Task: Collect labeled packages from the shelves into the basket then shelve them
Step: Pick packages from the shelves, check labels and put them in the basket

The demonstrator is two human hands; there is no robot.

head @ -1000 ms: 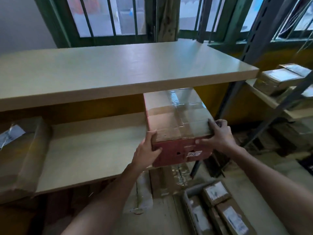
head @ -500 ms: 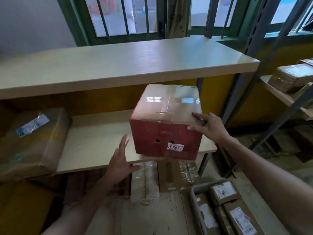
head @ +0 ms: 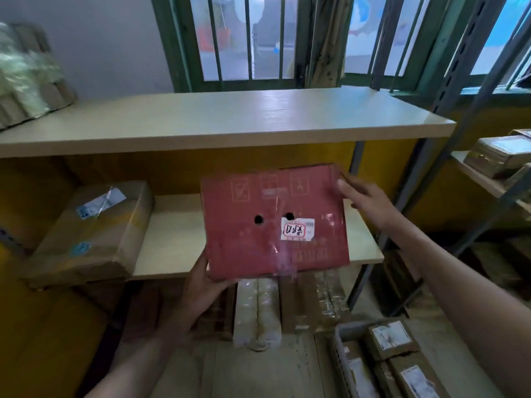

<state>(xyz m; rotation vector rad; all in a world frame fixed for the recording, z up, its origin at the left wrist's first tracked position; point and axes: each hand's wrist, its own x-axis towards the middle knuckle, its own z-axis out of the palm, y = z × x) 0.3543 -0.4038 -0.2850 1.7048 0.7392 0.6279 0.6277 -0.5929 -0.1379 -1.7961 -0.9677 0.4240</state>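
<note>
A red cardboard box (head: 267,225) with a white label and two round holes is tipped up so its red face looks at me, in front of the middle shelf (head: 172,239). My left hand (head: 205,288) grips its lower left corner from below. The fingers of my right hand (head: 363,198) lie straight against the box's upper right edge. A grey basket (head: 340,354) with several brown labeled packages (head: 390,338) stands on the floor at the lower right.
A large brown taped box (head: 92,231) lies on the middle shelf's left. The top shelf (head: 230,119) carries a blurred wrapped bundle (head: 26,76) at far left. Taped boxes (head: 287,305) sit under the shelf. A second rack (head: 494,165) with parcels stands at right.
The red box has come off the shelf and tipped forward, its labeled red side now facing me. My left hand moved from beside it to under its lower left corner.
</note>
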